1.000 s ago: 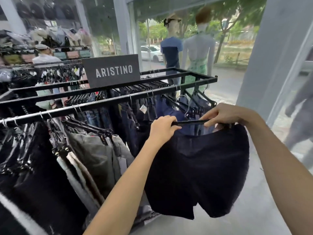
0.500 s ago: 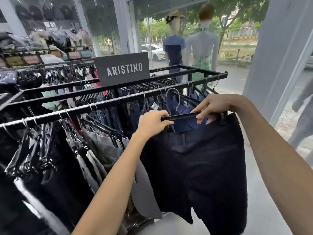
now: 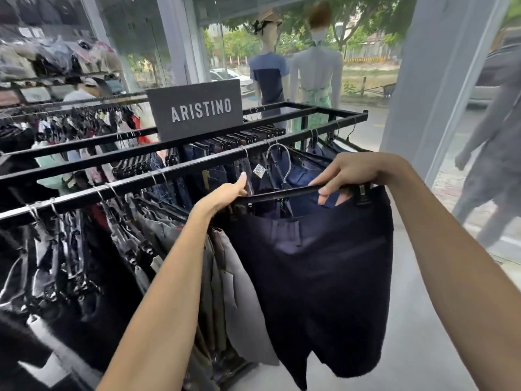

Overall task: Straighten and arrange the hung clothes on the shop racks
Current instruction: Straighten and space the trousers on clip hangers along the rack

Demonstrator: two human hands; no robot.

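Observation:
Dark navy shorts [image 3: 315, 277] hang from a black clip hanger [image 3: 284, 192] that I hold off the rail, its metal hook [image 3: 277, 159] free in the air below the black rack rail [image 3: 118, 186]. My left hand [image 3: 222, 194] grips the hanger's left end. My right hand [image 3: 346, 173] grips the bar near its right clip, fingers curled over it. Grey and dark trousers [image 3: 236, 292] hang on the rail just left of the shorts. Jeans [image 3: 214, 170] fill the rail behind.
A grey sign reading ARISTINO [image 3: 197, 110] stands on the rack. Two mannequins [image 3: 293, 71] face the shop window behind it. A pale pillar [image 3: 431, 80] rises at the right, with bare floor [image 3: 417, 348] below. More racks and shelves crowd the left.
Both hands have raised the hanger with the shorts closer to the rail. The shorts now hang flatter. My view has moved closer to the rack.

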